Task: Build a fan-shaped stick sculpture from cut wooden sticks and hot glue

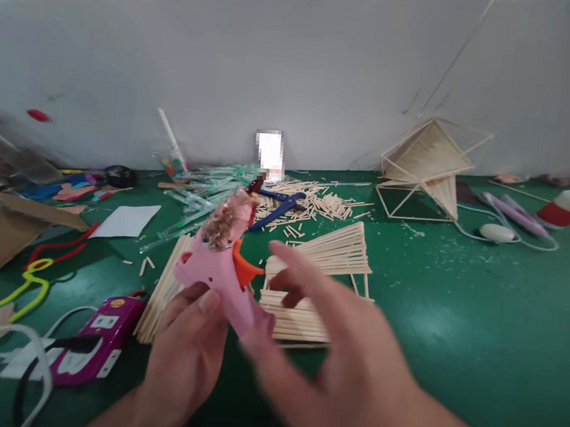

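Note:
A pink hot glue gun with an orange trigger and a dark nozzle points up and away, its body crusted with dried glue. My left hand is closed around its rear, thumb on the side. My right hand, slightly blurred, has its fingers spread beside the trigger, the thumb by the lower end of the handle; whether it touches is unclear. Behind that hand lies a flat piece of wooden sticks laid side by side, partly covered. A bundle of long sticks lies left of the gun.
Blue pliers rest on a pile of short stick pieces. A stick frame model stands at back right, near a corded pink tool. At left are a purple power strip, pipe cleaners and cardboard.

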The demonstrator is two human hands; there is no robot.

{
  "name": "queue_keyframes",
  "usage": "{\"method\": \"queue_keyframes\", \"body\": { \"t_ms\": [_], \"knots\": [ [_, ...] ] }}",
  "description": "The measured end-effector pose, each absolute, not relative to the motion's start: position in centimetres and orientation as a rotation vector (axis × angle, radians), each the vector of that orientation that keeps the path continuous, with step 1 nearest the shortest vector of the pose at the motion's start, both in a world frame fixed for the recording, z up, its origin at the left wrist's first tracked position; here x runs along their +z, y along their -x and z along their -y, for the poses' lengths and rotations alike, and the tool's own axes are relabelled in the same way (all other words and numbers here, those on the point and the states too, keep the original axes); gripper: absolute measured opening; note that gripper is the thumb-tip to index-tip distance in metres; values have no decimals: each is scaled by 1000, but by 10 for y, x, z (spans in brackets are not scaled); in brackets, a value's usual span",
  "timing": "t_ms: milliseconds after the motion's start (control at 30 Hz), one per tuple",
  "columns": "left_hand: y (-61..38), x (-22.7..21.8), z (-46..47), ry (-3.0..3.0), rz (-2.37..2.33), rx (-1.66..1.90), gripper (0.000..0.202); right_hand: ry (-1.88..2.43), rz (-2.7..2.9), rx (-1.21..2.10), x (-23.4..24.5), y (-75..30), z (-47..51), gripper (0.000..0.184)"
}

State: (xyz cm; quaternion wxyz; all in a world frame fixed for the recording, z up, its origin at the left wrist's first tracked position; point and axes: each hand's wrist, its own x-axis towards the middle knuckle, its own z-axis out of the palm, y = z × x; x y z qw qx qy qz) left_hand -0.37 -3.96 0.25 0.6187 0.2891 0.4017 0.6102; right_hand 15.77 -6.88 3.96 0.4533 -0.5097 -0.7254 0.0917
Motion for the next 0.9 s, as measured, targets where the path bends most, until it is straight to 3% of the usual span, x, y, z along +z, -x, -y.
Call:
{"method": "queue_keyframes", "body": {
  "t_ms": [100,167,267,467,700,833,900],
  "knots": [
    [3,11,39,-756,-901,1436,24,1403,1483,-14,31,-209,46,31],
    [1,15,39,-854,-843,1420,25,1584,1302,111,18,-241,25,37],
    [-1,15,38,-881,-807,1404,24,1631,1248,587,-5,-268,1,52],
    [-3,12,38,-888,-869,1352,25,1542,1317,800,-24,-264,-4,41],
    [-5,2,33,-919,-1019,1313,23,1746,1315,582,-19,-288,-2,40],
    [-8,-4,30,-921,-1155,1161,24,1724,1425,7,-12,-278,11,42],
    [-7,-5,28,-943,-1188,1129,23,1527,1582,-159,-9,-262,21,31]
  ]
}}
